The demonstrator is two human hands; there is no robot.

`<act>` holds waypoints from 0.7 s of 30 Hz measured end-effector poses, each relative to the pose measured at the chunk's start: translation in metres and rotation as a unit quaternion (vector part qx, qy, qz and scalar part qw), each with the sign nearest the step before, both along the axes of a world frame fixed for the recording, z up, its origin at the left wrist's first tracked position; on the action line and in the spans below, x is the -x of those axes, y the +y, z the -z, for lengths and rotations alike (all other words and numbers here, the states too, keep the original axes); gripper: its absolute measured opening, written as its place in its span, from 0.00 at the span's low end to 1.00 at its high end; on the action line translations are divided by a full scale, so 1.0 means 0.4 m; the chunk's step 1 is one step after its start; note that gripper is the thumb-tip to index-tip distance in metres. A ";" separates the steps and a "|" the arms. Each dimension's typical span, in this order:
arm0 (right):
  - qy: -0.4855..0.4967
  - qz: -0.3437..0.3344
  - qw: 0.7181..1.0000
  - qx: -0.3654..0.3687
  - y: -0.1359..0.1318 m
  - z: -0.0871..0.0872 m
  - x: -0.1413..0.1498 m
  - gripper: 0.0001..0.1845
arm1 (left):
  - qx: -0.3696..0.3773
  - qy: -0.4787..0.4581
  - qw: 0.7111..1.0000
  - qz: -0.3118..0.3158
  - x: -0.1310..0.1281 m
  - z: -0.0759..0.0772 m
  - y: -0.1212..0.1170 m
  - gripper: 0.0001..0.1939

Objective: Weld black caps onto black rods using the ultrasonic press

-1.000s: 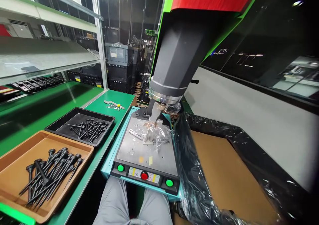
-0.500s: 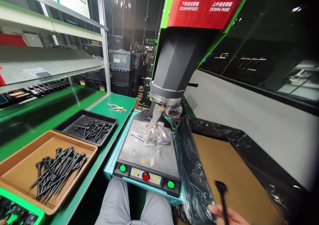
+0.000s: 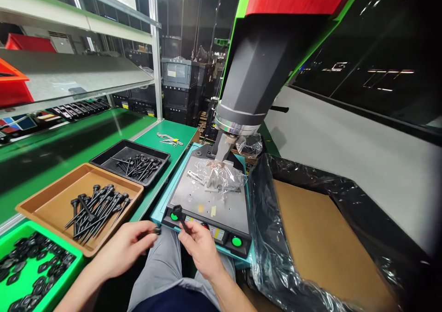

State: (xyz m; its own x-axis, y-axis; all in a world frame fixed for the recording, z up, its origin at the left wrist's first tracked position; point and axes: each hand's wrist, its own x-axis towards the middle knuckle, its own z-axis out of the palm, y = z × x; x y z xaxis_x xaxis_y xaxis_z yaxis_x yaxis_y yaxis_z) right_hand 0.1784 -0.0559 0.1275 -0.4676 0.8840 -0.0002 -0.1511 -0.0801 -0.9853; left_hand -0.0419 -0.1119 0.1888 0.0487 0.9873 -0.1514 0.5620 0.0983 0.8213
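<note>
My right hand [image 3: 203, 252] grips a black plastic rod with a wide head [image 3: 177, 212], its head tilted up and to the left above the machine's front panel. Between the thumb and fingers of my left hand [image 3: 127, 246] is a small black part [image 3: 157, 230], mostly covered by the fingertips. The two hands are apart, over my lap. Loose small black pieces fill a bright green tray [image 3: 74, 247] at the lower left. Similar black rods lie heaped in a brown tray [image 3: 44, 201] and in a black tray [image 3: 103, 157].
Ahead stands a press with a dark tapered head [image 3: 255, 72] over a metal plate [image 3: 196, 206] with plastic film on it. Green buttons [image 3: 236, 242] line its front. To the right is a plastic-lined box with a cardboard sheet [image 3: 311, 229]. Pliers [image 3: 169, 139] lie on the green bench.
My right hand has brought the black rod leftward from over the box to in front of the press. My left hand has come into full view with a small black part. The view has shifted.
</note>
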 end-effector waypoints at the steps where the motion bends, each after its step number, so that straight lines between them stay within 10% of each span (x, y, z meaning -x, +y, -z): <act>1: 0.006 -0.001 1.000 -0.008 0.001 -0.003 0.007 0.18 | 0.001 -0.005 0.999 0.039 -0.041 -0.004 0.023 0.17; 5: -0.013 0.046 0.998 -0.050 0.001 -0.007 -0.013 0.16 | -0.011 0.013 0.988 0.155 -0.133 -0.002 0.079 0.17; 14: 0.066 0.142 0.986 0.060 -0.019 0.036 -0.016 0.19 | -0.254 -0.014 0.956 0.143 -0.204 0.095 0.101 0.12; 21: -0.144 0.131 0.976 -0.102 -0.009 0.046 -0.083 0.21 | -0.104 -0.118 0.988 -0.010 -0.153 0.103 0.133 0.19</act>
